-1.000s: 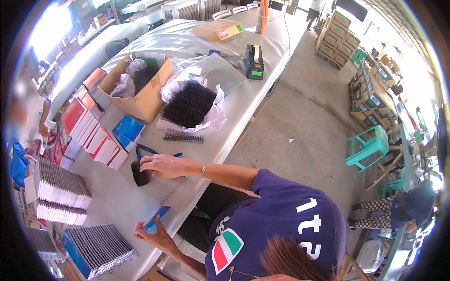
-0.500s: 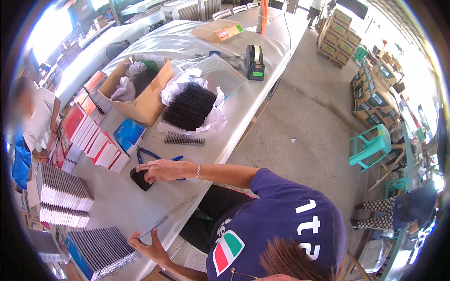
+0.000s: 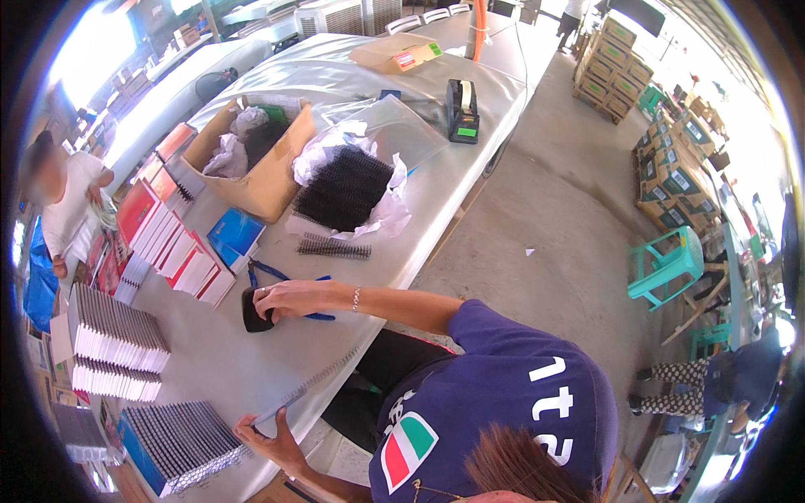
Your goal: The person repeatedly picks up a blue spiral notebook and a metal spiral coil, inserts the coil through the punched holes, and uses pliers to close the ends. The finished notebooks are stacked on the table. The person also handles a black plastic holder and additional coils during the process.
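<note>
My left hand [image 3: 272, 440] is at the table's near edge, thumb and forefinger pinched on the near end of a wire binding coil [image 3: 323, 375]. The coil runs away from the fingers along the tabletop; whether pages are attached is unclear against the pale surface. Farther up, my right hand [image 3: 302, 299], wearing a bracelet, reaches down with bent fingers into or onto a small black dish-like object [image 3: 251, 317]. Its fingertips are partly hidden there. Blue-handled pliers [image 3: 268, 270] lie beside and partly under this hand. Left of my left hand stand coil-bound notebooks [image 3: 180, 432] in a row.
More bound notebooks [image 3: 117, 335] and red-and-white books [image 3: 168, 243] line the left side, where another person [image 3: 71, 201] stands. Beyond are loose coils [image 3: 334, 246], a heap of black coils [image 3: 344, 189] on paper, a carton [image 3: 260, 189] and a tape dispenser [image 3: 462, 113].
My right hand's fingers have curled down at the black object, from a more spread pose. My left hand stays on the coil. The view has shifted slightly; the other person's posture has changed.
</note>
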`<state>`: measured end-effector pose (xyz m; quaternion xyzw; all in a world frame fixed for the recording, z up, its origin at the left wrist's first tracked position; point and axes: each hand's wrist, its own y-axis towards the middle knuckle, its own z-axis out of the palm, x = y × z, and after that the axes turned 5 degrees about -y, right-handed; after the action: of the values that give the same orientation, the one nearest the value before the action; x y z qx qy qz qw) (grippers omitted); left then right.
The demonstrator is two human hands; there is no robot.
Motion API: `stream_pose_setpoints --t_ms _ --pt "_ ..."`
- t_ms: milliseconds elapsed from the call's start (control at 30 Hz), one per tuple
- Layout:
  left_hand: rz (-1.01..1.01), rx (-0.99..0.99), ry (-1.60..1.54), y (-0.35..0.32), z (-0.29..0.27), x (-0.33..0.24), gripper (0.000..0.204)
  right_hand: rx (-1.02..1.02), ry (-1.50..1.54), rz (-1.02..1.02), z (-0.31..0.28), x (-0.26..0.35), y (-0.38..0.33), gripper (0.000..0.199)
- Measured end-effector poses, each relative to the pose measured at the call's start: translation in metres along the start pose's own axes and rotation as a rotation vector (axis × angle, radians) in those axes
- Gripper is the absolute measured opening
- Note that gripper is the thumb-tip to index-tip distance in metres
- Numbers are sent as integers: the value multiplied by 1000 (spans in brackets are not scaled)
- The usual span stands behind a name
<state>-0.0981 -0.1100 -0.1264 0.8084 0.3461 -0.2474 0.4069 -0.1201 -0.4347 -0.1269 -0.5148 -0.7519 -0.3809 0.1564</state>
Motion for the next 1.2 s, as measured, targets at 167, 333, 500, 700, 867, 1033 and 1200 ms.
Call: stream_pose_setpoints --t_ms 167,333,500,700,867,1033,1200 --pt "-87 -20 16 -5 8 3 55 12 451 204 0 40 -14 22" --pt "-26 -47 -24 -31 30 46 73 158 863 445 11 54 -52 51" --pt "-47 -12 -149 -7 28 -2 69 359 816 275 1 51 -53 52" --pt "-77 -3 -161 -5 28 -10 76 432 730 359 -10 65 -40 54" --pt "-175 -62 -336 -11 37 0 101 324 591 377 -8 73 -40 46" --pt "-234 -59 -448 -8 39 -5 121 326 608 349 -13 73 -49 32" --pt "-274 -32 -496 -7 37 -10 122 281 804 296 -14 75 -54 43"
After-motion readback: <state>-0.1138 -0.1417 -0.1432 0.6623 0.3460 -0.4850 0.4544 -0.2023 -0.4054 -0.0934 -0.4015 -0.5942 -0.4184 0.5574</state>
